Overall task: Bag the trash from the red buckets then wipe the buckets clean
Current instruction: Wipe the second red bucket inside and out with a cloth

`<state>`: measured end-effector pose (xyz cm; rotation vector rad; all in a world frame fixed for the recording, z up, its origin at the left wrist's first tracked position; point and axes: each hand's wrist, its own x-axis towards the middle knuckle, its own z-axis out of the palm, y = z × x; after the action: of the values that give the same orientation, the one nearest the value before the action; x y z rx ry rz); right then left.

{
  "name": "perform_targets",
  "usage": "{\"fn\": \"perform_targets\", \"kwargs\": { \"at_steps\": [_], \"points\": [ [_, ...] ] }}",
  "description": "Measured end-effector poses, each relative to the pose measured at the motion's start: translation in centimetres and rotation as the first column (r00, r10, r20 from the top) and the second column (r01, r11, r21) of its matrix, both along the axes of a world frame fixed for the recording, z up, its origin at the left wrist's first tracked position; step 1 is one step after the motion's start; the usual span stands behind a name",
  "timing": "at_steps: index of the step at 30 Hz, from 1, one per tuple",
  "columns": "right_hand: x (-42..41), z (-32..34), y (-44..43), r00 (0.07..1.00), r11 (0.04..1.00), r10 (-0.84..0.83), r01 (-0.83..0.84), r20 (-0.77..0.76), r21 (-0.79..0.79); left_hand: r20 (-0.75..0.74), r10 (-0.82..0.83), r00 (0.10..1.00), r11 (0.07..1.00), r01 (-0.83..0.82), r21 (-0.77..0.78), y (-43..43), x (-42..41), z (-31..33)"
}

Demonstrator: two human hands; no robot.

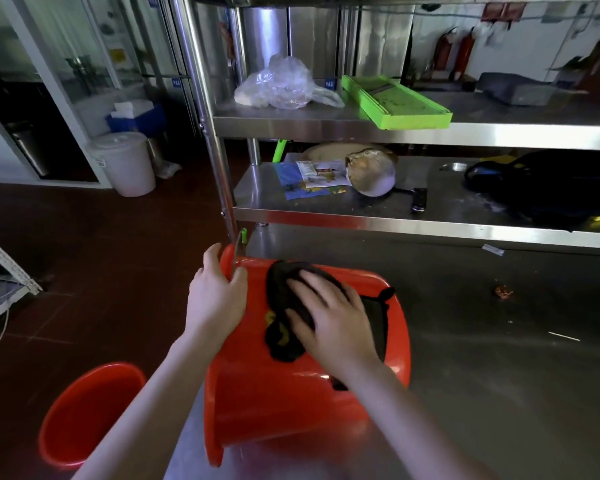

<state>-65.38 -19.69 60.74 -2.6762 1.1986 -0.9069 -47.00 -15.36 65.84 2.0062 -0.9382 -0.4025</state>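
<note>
On the steel table (pixel 499 393), as seen in the head view, the tipped red bucket (pixel 257 393) lies on its side at the near left corner, with its rim toward the camera and its base toward the shelving.

- Left hand (pixel 219 292): clasped over the far end of the tipped red bucket, with the thumb on one side of the edge and the fingers curled over the other. It steadies the bucket.
- Right hand (pixel 333 320): fingers spread and nearly flat, pressing the dark cloth (pixel 284 296) against the upturned outer wall. The cloth is held down, not gripped.
- Second red bucket (pixel 87 414): upright on the floor (pixel 101 254), just beside the table corner. No trash shows in the visible part of its interior.

Progress assessment: no trash is visible in either bucket, so the bagging step appears complete. Wiping is in progress on the outside of the tipped bucket. Its interior faces away from view, so its condition cannot be determined. The second bucket is untouched at this moment; whether it is already wiped cannot be determined. A small scrap (pixel 503 292) lies on the table, well apart from the bucket.
</note>
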Motion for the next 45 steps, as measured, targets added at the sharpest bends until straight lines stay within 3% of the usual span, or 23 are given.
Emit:
{"fn": "perform_targets", "kwargs": {
  "at_steps": [2, 4, 6, 8, 10, 13, 15, 18, 23, 26, 28, 32, 34, 37, 39, 41, 42, 45],
  "points": [
    [-3.2, 0.1, -2.9, 0.976, 0.968, -0.217, 0.217, -0.012, 0.123, 0.024, -0.026, 0.999, 0.999, 0.027, -0.031, 0.7, -0.3, -0.4],
    [-5.7, 0.7, -5.8, 0.925, 0.845, -0.376, 0.368, -0.057, 0.387, 0.049, -0.039, 0.998, 0.997, 0.042, -0.063, 1.8, -0.8, -1.0],
    [-5.6, 1.3, -6.8, 0.914, 0.781, -0.394, 0.391, -0.101, 0.488, 0.032, -0.043, 0.999, 0.993, 0.046, -0.105, 2.7, -1.2, -1.6],
    [-2.3, 1.8, -5.2, 0.949, 0.89, -0.295, 0.316, -0.114, 0.329, -0.025, -0.046, 0.999, 0.987, 0.042, -0.157, 2.9, -1.2, -1.6],
    [2.7, 2.2, -1.9, 0.994, 0.981, -0.107, 0.11, -0.028, 0.161, -0.046, -0.046, 0.998, 0.981, 0.036, -0.192, 3.0, -1.1, -1.2],
    [7.6, 2.6, 1.7, 0.989, 0.987, 0.15, -0.15, -0.007, 0.061, -0.091, -0.03, 0.995, 0.965, 0.006, -0.261, 3.8, -0.5, -1.0],
    [7.0, 2.3, 1.0, 0.981, 0.981, 0.19, -0.188, -0.044, 0.035, -0.101, -0.017, 0.995, 0.96, -0.012, -0.28, 5.1, 0.4, -1.5],
    [2.5, 0.3, -1.4, 0.999, 0.999, 0.012, -0.01, -0.036, 0.037, -0.081, -0.011, 0.997, 0.969, -0.01, -0.249, 6.6, 1.8, -2.7],
    [0.3, 0.0, -5.5, 0.944, 0.885, -0.314, 0.33, -0.102, 0.329, -0.097, -0.036, 0.995, 0.961, 0.008, -0.277, 7.4, 2.1, -3.4],
    [4.9, 1.2, -3.1, 0.963, 0.947, -0.266, 0.268, -0.039, 0.178, -0.094, -0.023, 0.995, 0.958, -0.005, -0.286, 7.3, 2.0, -3.6],
    [8.3, 1.7, 0.0, 0.993, 0.992, -0.114, 0.111, 0.044, 0.064, -0.06, -0.008, 0.998, 0.957, -0.01, -0.29, 7.3, 2.1, -3.8],
    [10.4, 1.7, 2.6, 0.984, 0.985, 0.174, -0.174, -0.026, -0.004, -0.027, -0.019, 0.999, 0.949, 0.01, -0.315, 7.9, 2.3, -4.1],
    [8.6, 1.3, 1.1, 0.987, 0.987, 0.157, -0.157, -0.019, -0.025, 0.0, -0.006, 1.0, 0.946, 0.006, -0.324, 8.3, 2.0, -4.4],
    [3.7, 0.8, -2.5, 0.996, 0.992, -0.092, 0.094, -0.022, 0.084, -0.005, 0.03, 1.0, 0.939, -0.03, -0.344, 9.3, 1.2, -5.2],
    [0.0, 0.8, -5.6, 0.963, 0.903, -0.263, 0.268, -0.062, 0.335, -0.005, 0.031, 1.0, 0.93, -0.03, -0.367, 10.1, 0.7, -5.6],
    [-2.1, 1.1, -7.4, 0.944, 0.773, -0.321, 0.31, -0.081, 0.554, 0.009, 0.028, 1.0, 0.922, -0.022, -0.387, 10.4, 0.5, -5.8],
    [-2.0, 1.3, -7.5, 0.947, 0.762, -0.307, 0.307, -0.1, 0.57, 0.012, 0.028, 1.0, 0.919, -0.021, -0.393, 10.4, 0.5, -5.8],
    [3.0, 2.0, -4.7, 0.98, 0.928, -0.17, 0.196, -0.108, 0.316, 0.0, 0.028, 1.0, 0.922, -0.025, -0.385, 9.9, 0.9, -5.8]
  ]
}}
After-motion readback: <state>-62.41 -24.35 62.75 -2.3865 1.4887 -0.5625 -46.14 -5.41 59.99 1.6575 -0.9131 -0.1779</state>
